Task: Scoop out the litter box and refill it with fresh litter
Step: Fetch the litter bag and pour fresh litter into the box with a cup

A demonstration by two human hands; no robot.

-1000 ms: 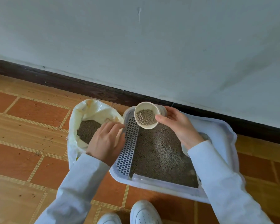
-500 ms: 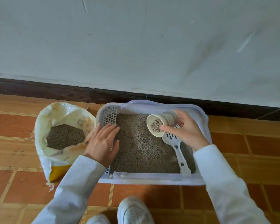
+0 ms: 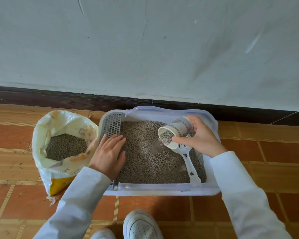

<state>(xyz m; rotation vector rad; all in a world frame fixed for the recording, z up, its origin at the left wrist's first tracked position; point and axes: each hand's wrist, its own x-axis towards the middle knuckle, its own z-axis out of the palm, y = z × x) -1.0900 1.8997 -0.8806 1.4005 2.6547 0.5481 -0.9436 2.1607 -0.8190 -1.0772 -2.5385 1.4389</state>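
The cup [image 3: 177, 131] has tipped further than a moment ago, and pellets now spill from its mouth onto the litter in the litter box [image 3: 162, 188] on the floor by the wall. The right hand [image 3: 201, 138] grips the cup; the left hand [image 3: 109, 152] rests flat, fingers together, on the litter. A white scoop [image 3: 188, 161] lies inside; the open litter bag [image 3: 62, 144] stands just left.

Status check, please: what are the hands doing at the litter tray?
Right hand tips patterned paper cup, pellets pouring. Left hand flat on white litter tray. White slotted scoop lies inside.
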